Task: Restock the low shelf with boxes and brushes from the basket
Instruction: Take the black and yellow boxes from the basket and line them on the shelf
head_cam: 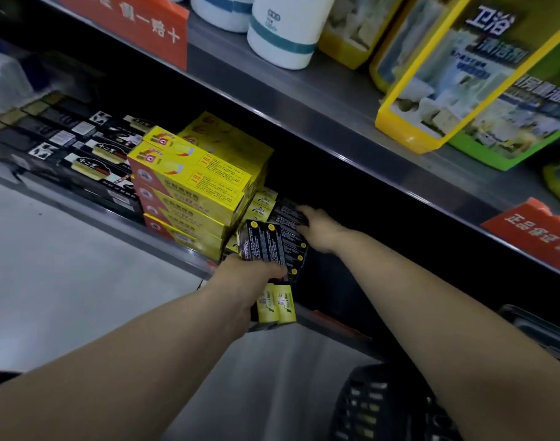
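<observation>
Head view: left hand (250, 275) clamped round two black boxes (261, 243) at the low shelf (157, 246) edge, centre frame. Right hand (318, 232), at 1 o'clock of them, laid outstretched fingers on a shelved box (286, 214). One basket (383, 405) sat at 5 o'clock.

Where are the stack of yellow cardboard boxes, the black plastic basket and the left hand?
Stack of yellow cardboard boxes (192, 183): head view, side face.
Black plastic basket (367, 409): head view, mesh wall.
Left hand (246, 276): head view, its back.
</observation>
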